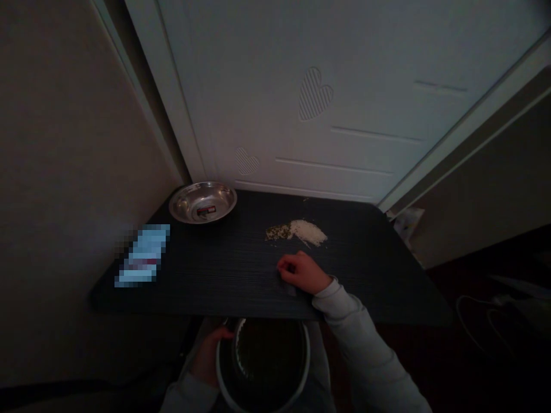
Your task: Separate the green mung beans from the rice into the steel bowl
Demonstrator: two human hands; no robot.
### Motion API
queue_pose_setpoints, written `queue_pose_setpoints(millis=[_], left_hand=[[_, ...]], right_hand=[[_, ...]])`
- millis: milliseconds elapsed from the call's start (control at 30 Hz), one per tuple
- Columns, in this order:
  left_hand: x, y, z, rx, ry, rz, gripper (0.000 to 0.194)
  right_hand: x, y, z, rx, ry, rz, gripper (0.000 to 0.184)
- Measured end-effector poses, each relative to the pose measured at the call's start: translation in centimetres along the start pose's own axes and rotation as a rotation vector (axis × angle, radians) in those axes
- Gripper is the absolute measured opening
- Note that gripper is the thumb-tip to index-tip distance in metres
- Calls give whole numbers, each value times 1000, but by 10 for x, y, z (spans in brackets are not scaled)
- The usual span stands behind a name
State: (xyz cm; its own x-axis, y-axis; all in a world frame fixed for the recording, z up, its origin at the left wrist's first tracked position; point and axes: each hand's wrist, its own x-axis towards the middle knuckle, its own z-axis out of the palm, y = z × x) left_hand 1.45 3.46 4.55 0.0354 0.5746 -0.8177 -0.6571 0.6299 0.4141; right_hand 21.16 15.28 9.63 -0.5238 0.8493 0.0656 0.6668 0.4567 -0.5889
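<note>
Head view, bottom centre: one round, dark container with a pale rim [307,355] sits low before us, its dim contents unreadable. Our left hand [213,347] holds its upper-left rim, thumb at the edge, fingers partly hidden. Above, one black wood-grained table [206,275] spans the frame, its front edge close over the container. Our right hand [303,272], at centre, is loosely curled; we cannot tell whether it pinches anything. Its grey sleeve [365,332] crosses that edge. Just beyond lies one flat spread of small grains [309,232], whitish right, mixed with dark green left. At left we see one pixelated pale-blue oblong [144,252] and, farther, one shiny round metal bowl [224,209] with one label inside. Behind, one white panel [258,69] bears two ribbed hearts [314,94] and four grooves.
</note>
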Motion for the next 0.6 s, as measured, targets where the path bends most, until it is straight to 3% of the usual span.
queue_pose_setpoints(millis=[100,233,600], left_hand=[[-1,2,4,16,-84,-79,15],[-6,6,12,14,-63,-141,15],[-1,4,-1,34,-66,-37,13]], right_hand=[[-3,1,-1,73,30,32,11],[-10,4,-4,141,58,76,13],[-25,-3,8,-15,164,99,14]])
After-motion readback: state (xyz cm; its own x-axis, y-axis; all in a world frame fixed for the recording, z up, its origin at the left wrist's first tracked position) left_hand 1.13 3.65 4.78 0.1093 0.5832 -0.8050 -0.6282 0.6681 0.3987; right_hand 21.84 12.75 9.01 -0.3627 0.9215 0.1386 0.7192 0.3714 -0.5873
